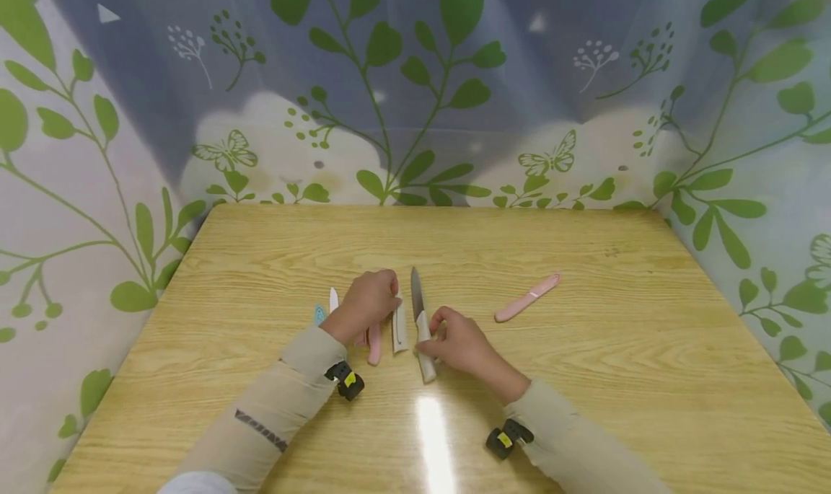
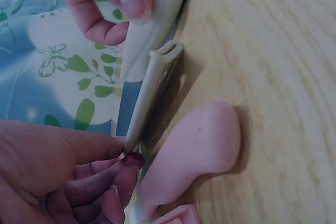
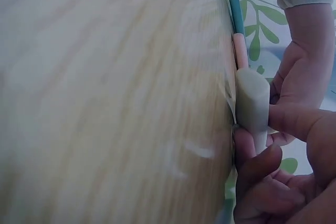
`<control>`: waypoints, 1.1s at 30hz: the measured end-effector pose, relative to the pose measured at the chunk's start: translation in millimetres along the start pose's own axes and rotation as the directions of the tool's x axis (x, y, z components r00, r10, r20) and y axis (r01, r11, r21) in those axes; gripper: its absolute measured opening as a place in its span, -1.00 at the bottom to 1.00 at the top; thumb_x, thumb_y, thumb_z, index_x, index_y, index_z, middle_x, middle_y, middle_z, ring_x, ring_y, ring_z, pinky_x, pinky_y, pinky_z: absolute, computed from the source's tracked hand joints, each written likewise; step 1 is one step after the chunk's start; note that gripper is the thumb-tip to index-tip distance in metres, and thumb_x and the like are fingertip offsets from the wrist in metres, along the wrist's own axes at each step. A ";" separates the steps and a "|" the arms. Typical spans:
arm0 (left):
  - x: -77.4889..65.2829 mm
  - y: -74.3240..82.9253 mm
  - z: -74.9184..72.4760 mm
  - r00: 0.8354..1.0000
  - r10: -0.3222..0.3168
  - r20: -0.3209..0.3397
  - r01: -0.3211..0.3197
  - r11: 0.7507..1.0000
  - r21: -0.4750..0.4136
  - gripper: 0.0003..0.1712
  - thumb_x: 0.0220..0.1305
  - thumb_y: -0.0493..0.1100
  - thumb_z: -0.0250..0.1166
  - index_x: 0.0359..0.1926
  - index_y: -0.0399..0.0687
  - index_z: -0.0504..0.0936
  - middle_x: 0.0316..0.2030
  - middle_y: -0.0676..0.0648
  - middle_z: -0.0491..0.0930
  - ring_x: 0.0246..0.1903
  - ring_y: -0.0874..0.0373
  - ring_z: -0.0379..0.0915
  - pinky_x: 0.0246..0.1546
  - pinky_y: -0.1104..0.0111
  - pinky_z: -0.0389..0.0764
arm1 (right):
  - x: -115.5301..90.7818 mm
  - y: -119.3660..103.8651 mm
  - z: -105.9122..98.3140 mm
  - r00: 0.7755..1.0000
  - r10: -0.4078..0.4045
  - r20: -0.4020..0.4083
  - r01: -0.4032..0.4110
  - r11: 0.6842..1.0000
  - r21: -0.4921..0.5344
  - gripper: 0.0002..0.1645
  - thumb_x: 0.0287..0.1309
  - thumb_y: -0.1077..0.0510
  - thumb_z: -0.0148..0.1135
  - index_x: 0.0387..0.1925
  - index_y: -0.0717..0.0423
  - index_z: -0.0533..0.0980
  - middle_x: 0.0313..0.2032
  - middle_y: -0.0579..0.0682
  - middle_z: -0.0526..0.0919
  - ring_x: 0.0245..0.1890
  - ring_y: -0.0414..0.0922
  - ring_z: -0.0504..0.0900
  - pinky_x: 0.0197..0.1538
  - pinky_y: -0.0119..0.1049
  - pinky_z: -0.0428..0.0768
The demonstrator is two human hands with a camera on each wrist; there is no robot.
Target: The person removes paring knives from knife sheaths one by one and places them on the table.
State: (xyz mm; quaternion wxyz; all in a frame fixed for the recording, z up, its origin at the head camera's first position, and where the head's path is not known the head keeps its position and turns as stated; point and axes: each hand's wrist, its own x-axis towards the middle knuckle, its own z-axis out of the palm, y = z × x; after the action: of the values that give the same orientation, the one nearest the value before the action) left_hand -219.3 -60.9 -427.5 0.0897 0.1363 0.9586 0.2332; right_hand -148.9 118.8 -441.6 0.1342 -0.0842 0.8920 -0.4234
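A leaf-printed backdrop (image 1: 454, 155) stands beyond both grips. In front of it the wood-grained surface (image 1: 617, 350) spreads under and around them, leaving the forearms room to come in from either side.

The left grip (image 1: 366, 298) pinches one end of the sheath between thumb and fingers; the right grip (image 1: 462, 341) pinches a knife handle, thumb against one side, fingertips against the other. Each has one piece, so the pair can be controlled separately.

The white-handled knife (image 1: 421, 324) runs just left of the right grip, its blade pointing away from the person. Holding it by the handle presumably keeps the fingers off the edge.

The pink knife (image 1: 527, 298), apparently covered, lies well apart on the far right of the right grip, out of the way of the handling, it seems.

The white sheath (image 1: 399, 328) reaches from the left grip back toward the person, beside the knife but apart from it. Pinched at its far end, it keeps its slotted mouth clear of the fingers. Whether it is lifted fully off the surface I cannot tell.

A pink handle (image 1: 374, 345) lies just on the near side of the left grip, next to the sheath; the arm hides how far it reaches. Left of the same grip show a white blade (image 1: 334, 300) and, smallest, a blue patterned tip (image 1: 319, 314).
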 end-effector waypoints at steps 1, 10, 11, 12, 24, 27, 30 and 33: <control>-0.4 0.6 0.6 1.000 0.011 -0.005 -0.011 1.000 0.011 -0.84 0.21 -0.17 0.33 -0.31 -0.13 0.52 -0.41 -0.09 0.59 -0.49 0.06 0.41 -0.49 0.30 0.43 | 0.2 -0.1 0.4 1.000 -0.007 -0.002 0.007 1.000 -0.009 -0.64 0.02 0.12 0.38 -0.27 0.18 0.40 -0.70 -0.06 0.50 -0.77 -0.25 0.32 -0.71 -0.43 0.26; -3.5 4.2 0.9 0.998 0.049 -0.028 -0.047 0.997 0.059 -0.87 0.19 -0.23 0.33 -0.32 -0.17 0.54 -0.41 -0.11 0.61 -0.53 0.07 0.39 -0.51 0.31 0.44 | 0.9 -1.9 1.6 1.000 -0.010 -0.012 0.009 0.999 -0.054 -0.63 0.02 0.10 0.40 -0.27 0.17 0.40 -0.71 -0.10 0.45 -0.77 -0.25 0.29 -0.71 -0.43 0.24; -3.7 4.3 0.7 0.998 0.052 -0.028 -0.050 0.997 0.061 -0.88 0.19 -0.24 0.32 -0.32 -0.17 0.53 -0.41 -0.11 0.61 -0.54 0.07 0.39 -0.52 0.30 0.44 | 0.8 -2.2 1.5 1.000 -0.011 -0.012 0.010 0.998 -0.057 -0.63 0.02 0.09 0.39 -0.27 0.17 0.40 -0.70 -0.10 0.46 -0.77 -0.25 0.29 -0.71 -0.43 0.24; -3.9 4.5 0.6 0.998 0.054 -0.028 -0.052 0.997 0.063 -0.88 0.19 -0.25 0.32 -0.32 -0.18 0.53 -0.42 -0.11 0.61 -0.54 0.07 0.39 -0.52 0.31 0.43 | 0.8 -2.4 1.4 1.000 -0.011 -0.013 0.010 0.998 -0.059 -0.63 0.02 0.09 0.40 -0.27 0.17 0.40 -0.70 -0.10 0.46 -0.77 -0.25 0.29 -0.71 -0.43 0.24; -1.3 4.5 -0.1 0.999 0.047 -0.022 -0.044 0.994 0.099 -0.90 0.17 -0.29 0.31 -0.43 -0.13 0.53 -0.49 -0.07 0.57 -0.53 0.07 0.41 -0.54 0.32 0.45 | -0.8 -3.5 2.4 1.000 0.005 -0.019 -0.006 0.996 -0.093 -0.64 0.03 0.07 0.39 -0.28 0.16 0.41 -0.70 -0.10 0.44 -0.76 -0.25 0.29 -0.70 -0.42 0.24; -0.2 4.3 -0.5 0.999 0.036 -0.014 -0.035 0.994 0.101 -0.86 0.18 -0.26 0.33 -0.46 -0.12 0.52 -0.51 -0.05 0.55 -0.52 0.07 0.42 -0.54 0.32 0.44 | -0.8 -3.5 2.5 1.000 0.002 -0.018 -0.004 0.995 -0.100 -0.65 0.04 0.07 0.38 -0.28 0.15 0.41 -0.71 -0.10 0.43 -0.77 -0.25 0.29 -0.70 -0.42 0.24; 0.4 4.1 -1.0 0.999 0.031 -0.014 -0.030 0.995 0.098 -0.83 0.17 -0.26 0.33 -0.49 -0.11 0.51 -0.52 -0.05 0.53 -0.52 0.07 0.42 -0.54 0.32 0.43 | -0.6 -3.5 2.4 1.000 0.000 -0.017 -0.002 0.995 -0.104 -0.66 0.05 0.07 0.38 -0.29 0.15 0.42 -0.71 -0.11 0.43 -0.77 -0.25 0.28 -0.70 -0.42 0.23; 0.3 3.8 -1.4 0.999 0.030 -0.019 -0.028 0.995 0.093 -0.81 0.16 -0.26 0.34 -0.52 -0.10 0.51 -0.53 -0.04 0.53 -0.53 0.07 0.42 -0.56 0.32 0.42 | -0.6 -3.4 2.3 1.000 0.001 -0.017 -0.002 0.995 -0.104 -0.66 0.05 0.06 0.38 -0.29 0.15 0.42 -0.71 -0.10 0.43 -0.77 -0.25 0.29 -0.70 -0.42 0.24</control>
State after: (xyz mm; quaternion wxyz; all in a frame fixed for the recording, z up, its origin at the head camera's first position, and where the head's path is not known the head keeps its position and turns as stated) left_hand -219.1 -58.2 -424.5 0.0703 0.1518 0.9673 0.1909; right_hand -147.5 115.1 -440.2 0.1226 -0.0869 0.9139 -0.3771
